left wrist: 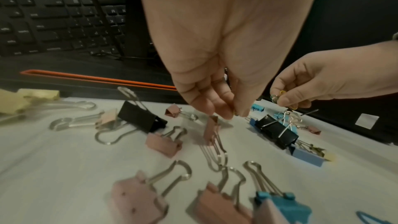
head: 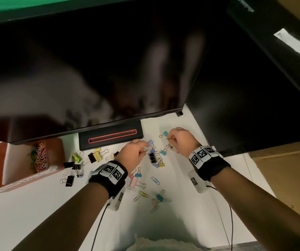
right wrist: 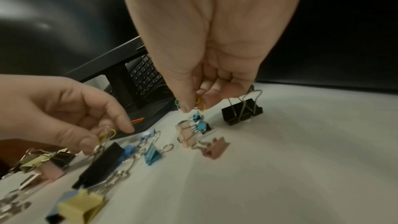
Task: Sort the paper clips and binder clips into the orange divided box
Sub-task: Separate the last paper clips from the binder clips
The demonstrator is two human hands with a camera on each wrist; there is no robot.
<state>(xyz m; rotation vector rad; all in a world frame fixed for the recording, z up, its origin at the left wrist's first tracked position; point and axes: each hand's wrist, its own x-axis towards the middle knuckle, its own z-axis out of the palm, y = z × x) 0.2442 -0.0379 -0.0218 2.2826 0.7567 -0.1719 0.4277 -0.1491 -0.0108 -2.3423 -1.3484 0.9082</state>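
On the white desk lies a scatter of coloured binder clips and a few loose paper clips (head: 155, 180). My left hand (head: 145, 151) hovers over the middle pile and pinches a small bunch of paper clips (right wrist: 107, 135), one of them yellow. My right hand (head: 170, 138) hovers farther right, beside a teal binder clip (head: 165, 133), and pinches yellow and green paper clips (right wrist: 200, 104). A black binder clip (head: 152, 157) lies between the hands. The orange divided box (head: 57, 153) stands at the left; one compartment holds coloured paper clips (head: 39, 156).
A large dark monitor (head: 91, 69) overhangs the desk; its stand base (head: 111, 138) sits just behind the clips, with a keyboard (left wrist: 53, 23) beyond. A second dark screen (head: 254, 105) and a cardboard box (head: 281, 169) close off the right. Cables run from both wrists.
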